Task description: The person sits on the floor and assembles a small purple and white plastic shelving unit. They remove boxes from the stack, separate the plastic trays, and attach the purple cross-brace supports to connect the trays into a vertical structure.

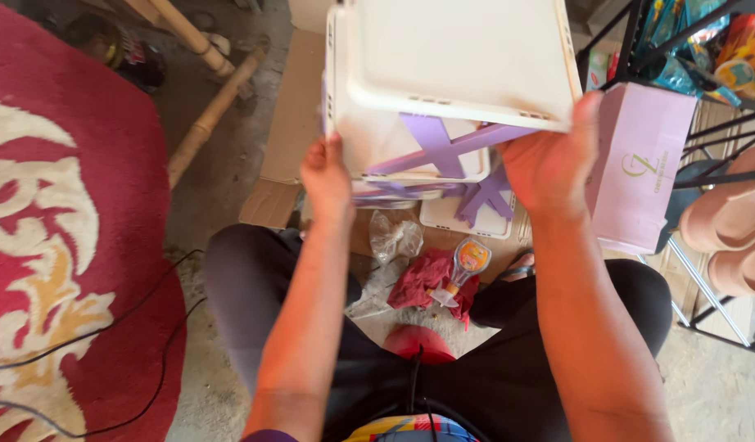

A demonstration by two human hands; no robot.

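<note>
Assembly of the white shelf unit (451, 61) with purple cross braces (443, 147) is judged underway, gripped by left hand (327, 176) and right hand (549, 160); steady alignment is required.

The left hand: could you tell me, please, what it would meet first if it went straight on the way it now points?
The left hand already touches the edge of the white plastic shelf unit it holds up, so that panel blocks it at once. Beyond lies flat cardboard on the floor, though depth is unclear.

White plastic shelf unit (443, 61) with purple cross-braces, held tilted above the lap
</note>
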